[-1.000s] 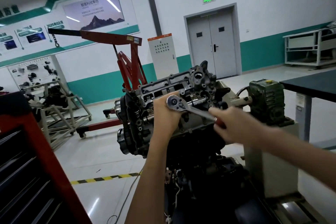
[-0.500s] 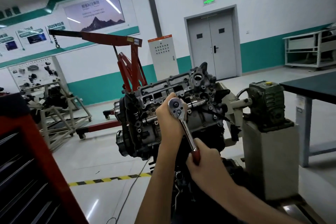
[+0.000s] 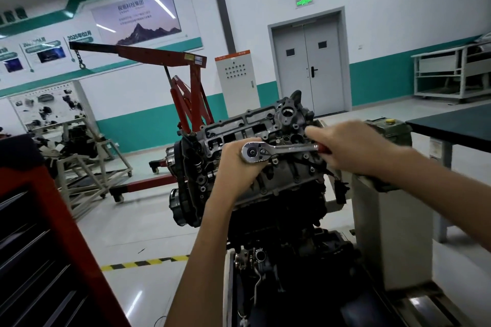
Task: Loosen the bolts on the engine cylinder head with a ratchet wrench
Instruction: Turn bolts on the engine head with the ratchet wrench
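Left hand (image 3: 239, 167) curled round the head of the ratchet wrench (image 3: 287, 149). Right hand (image 3: 353, 150) grips its red handle, shaft near level. Wrench head against the cylinder head (image 3: 247, 125) atop the engine. Red hoist (image 3: 186, 93) behind.

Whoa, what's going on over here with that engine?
A person is working on an engine cylinder head with a ratchet wrench. Their left hand cups the tool's round head and steadies it against the metal. The right hand grips the red handle, which points off to the right, roughly level. Whatever the tool is seated on is hidden beneath it. A red engine hoist stands behind.
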